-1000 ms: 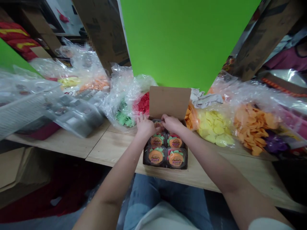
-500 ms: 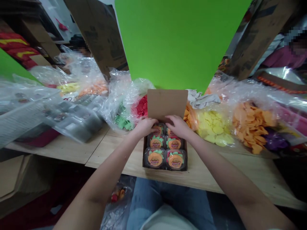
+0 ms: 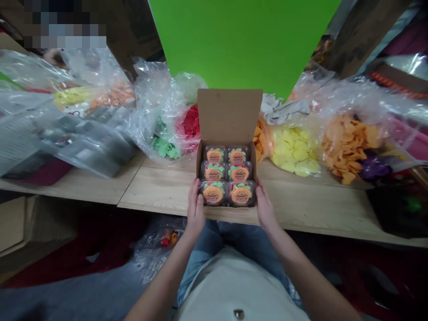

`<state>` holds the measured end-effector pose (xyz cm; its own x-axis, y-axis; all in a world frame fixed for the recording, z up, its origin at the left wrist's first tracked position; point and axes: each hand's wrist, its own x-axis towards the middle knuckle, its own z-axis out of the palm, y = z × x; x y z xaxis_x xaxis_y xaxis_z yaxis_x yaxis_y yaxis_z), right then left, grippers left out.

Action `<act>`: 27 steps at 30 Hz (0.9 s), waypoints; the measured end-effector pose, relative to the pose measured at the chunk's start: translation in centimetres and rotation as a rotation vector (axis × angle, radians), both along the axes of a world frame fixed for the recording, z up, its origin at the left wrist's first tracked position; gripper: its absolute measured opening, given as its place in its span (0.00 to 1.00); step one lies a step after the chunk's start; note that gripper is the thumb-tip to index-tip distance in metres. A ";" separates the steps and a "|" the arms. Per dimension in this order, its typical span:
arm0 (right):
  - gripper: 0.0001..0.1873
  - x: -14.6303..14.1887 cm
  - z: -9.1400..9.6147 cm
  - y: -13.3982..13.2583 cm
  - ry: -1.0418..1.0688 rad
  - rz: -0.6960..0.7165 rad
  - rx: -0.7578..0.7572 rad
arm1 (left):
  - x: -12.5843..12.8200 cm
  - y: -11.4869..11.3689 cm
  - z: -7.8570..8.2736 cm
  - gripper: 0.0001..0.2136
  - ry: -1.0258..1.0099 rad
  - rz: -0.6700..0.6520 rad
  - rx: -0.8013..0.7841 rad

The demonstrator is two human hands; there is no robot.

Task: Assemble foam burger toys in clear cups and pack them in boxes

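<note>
An open cardboard box (image 3: pixel 230 117) stands at the front of the table, its lid raised at the back. Inside sit several clear plastic packs (image 3: pixel 213 194) in two columns, each showing an orange round label over green and red pieces. My left hand (image 3: pixel 195 207) grips the box's near left side, fingers along the wall and thumb by the front corner pack. On the opposite side, my right hand (image 3: pixel 265 206) presses against the near right wall. The box is held between both hands.
Behind the box lie bags of green pieces (image 3: pixel 165 147), red pieces (image 3: pixel 191 121), yellow pieces (image 3: pixel 294 150) and orange pieces (image 3: pixel 347 142). Clear plastic trays (image 3: pixel 96 142) are stacked at the left. A green panel (image 3: pixel 244 44) rises behind. Another person is partly visible at the upper left.
My hands have moved from the packs in the back row to the near sides of the box. The box's lid and back row now show fully.
</note>
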<state>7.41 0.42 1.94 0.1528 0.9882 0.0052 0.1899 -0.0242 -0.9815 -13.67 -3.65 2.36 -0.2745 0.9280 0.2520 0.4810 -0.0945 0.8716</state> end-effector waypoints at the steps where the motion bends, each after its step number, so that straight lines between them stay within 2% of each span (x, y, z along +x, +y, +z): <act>1: 0.28 -0.7 -0.5 -0.1 0.041 -0.017 -0.010 | 0.4 0.1 -0.3 0.20 0.020 0.018 0.041; 4: 0.29 -1.8 -0.8 -0.1 0.062 -0.077 0.028 | 0.0 0.8 -0.6 0.18 0.030 0.023 0.093; 8: 0.30 -1.6 -0.6 -0.2 0.008 -0.111 0.107 | -1.8 0.8 0.0 0.16 -0.028 -0.048 0.051; 11: 0.30 -1.0 -0.9 -0.3 0.004 -0.078 0.088 | -2.5 0.6 0.8 0.22 -0.051 -0.062 0.098; 13: 0.30 -0.7 -0.7 -0.1 0.007 -0.068 0.099 | -2.6 0.8 1.2 0.24 0.045 -0.124 0.150; 16: 0.27 -0.3 0.4 0.4 -0.084 -0.043 0.263 | -3.1 1.3 1.1 0.22 0.228 -0.270 0.189; 19: 0.20 0.0 1.7 1.0 -0.262 0.149 0.457 | -3.3 1.1 0.1 0.22 0.234 -0.311 0.166; 22: 0.18 0.0 1.8 1.2 -0.307 0.241 0.523 | -2.2 0.2 -0.7 0.25 -0.026 -0.219 0.152; 24: 0.18 -0.2 1.4 1.0 -0.292 0.208 0.520 | -1.0 -0.1 -0.8 0.24 -0.222 -0.107 0.126; 27: 0.20 -0.6 1.0 0.6 -0.289 0.175 0.518 | 0.2 -0.1 -0.5 0.20 -0.357 0.008 0.073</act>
<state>6.85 1.05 2.95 -0.0902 0.8566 0.5081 0.4078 0.4972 -0.7658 -13.48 -3.72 1.89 -0.3641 0.9086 0.2047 0.1487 -0.1603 0.9758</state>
